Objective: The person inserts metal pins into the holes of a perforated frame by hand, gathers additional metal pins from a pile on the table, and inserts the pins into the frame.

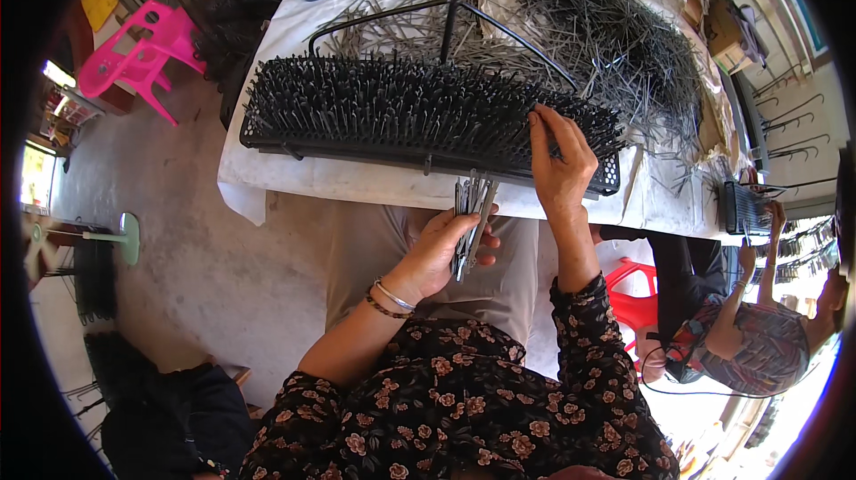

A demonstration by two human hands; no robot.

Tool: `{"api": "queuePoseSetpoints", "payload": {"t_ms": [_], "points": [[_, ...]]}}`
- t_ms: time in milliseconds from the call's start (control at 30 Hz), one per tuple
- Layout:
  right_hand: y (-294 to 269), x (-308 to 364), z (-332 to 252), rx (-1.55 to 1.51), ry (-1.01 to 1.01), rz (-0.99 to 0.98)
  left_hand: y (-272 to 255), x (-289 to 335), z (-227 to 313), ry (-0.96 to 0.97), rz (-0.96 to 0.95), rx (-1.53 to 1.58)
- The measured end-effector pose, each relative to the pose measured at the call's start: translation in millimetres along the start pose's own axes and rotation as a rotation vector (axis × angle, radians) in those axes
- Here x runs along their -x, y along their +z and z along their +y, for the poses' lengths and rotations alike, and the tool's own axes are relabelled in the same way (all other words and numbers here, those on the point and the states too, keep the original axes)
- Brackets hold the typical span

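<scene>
The left hand (443, 248) is gripping a bundle of metal pins (470, 217); the right hand (560, 159), fingers pinched, is pressing into the spiked rack (419, 114), risking pricked fingertips or dropped pins.

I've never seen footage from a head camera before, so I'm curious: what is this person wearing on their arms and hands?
Both hands are bare, with no gloves. The left hand has two bracelets at the wrist, one pale and metallic, one of dark beads, and its forearm is uncovered. The right hand has a dark sleeve with a small pinkish flower print, ending short of the wrist.
</scene>
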State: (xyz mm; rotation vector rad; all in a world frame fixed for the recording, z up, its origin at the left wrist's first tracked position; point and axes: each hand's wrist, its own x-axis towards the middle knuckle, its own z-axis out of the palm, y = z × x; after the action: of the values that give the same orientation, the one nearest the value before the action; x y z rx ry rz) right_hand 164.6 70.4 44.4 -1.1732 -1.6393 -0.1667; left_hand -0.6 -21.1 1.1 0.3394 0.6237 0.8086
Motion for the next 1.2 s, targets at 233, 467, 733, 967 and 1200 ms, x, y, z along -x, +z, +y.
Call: {"api": "queuePoseSetpoints", "payload": {"t_ms": [233,467,733,967,1200], "points": [[-4,7,-5,-0.144,0.262,-0.192,-3,1,1,0.032,-0.045,-0.025],[-10,1,-13,0.150,-0.045,-0.222,-1,2,2,0.028,-0.043,-0.040],[-15,15,-25,-0.381,0.478,-0.587,0,6,5,0.079,-0.135,-0.104],[-17,6,-22,-0.434,0.626,-0.614,-4,8,6,0.047,-0.146,-0.156],[-9,-16,-24,-0.569,0.654,-0.297,-15,6,3,0.008,-0.069,-0.126]]}}
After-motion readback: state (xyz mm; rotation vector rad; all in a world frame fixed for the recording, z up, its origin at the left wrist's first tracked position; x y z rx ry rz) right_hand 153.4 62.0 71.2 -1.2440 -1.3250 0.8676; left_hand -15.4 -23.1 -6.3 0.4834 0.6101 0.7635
